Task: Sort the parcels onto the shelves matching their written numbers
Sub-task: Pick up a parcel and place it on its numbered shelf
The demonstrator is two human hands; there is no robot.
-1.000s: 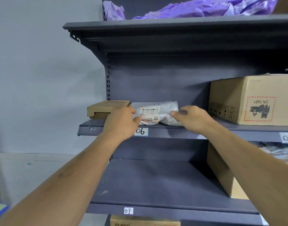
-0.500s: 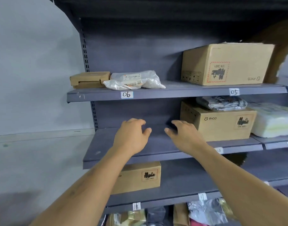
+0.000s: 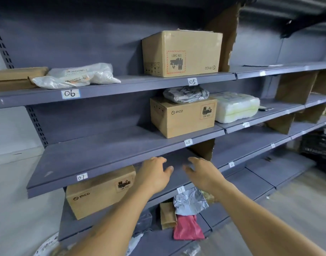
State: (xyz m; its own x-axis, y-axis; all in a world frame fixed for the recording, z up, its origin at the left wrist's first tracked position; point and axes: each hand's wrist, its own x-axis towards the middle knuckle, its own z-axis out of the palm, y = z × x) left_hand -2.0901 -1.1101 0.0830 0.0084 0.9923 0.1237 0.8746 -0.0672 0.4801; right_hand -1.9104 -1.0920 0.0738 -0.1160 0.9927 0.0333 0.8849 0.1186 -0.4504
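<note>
A white plastic parcel (image 3: 76,76) lies on the grey shelf marked 06 (image 3: 70,93), next to a flat brown cardboard parcel (image 3: 14,78). My left hand (image 3: 153,174) and my right hand (image 3: 202,172) hang empty in front of the shelf marked 07 (image 3: 82,177), fingers relaxed and spread, well below the white parcel. Neither hand touches anything. A cardboard box (image 3: 180,54) stands above label 05 (image 3: 192,81). Another cardboard box (image 3: 182,117) with a grey bag (image 3: 186,94) on top sits above label 08 (image 3: 188,142).
A white wrapped bundle (image 3: 236,107) lies right of the 08 box. Below shelf 07 stands a cardboard box (image 3: 101,193); lower down lie a silver bag (image 3: 190,202), a brown paper parcel (image 3: 167,216) and a red bag (image 3: 188,228). Shelves run on to the right.
Both hands let go of the white parcel on shelf 06 and dropped down, empty. My view swung down and to the right, bringing lower shelves and more parcels into sight.
</note>
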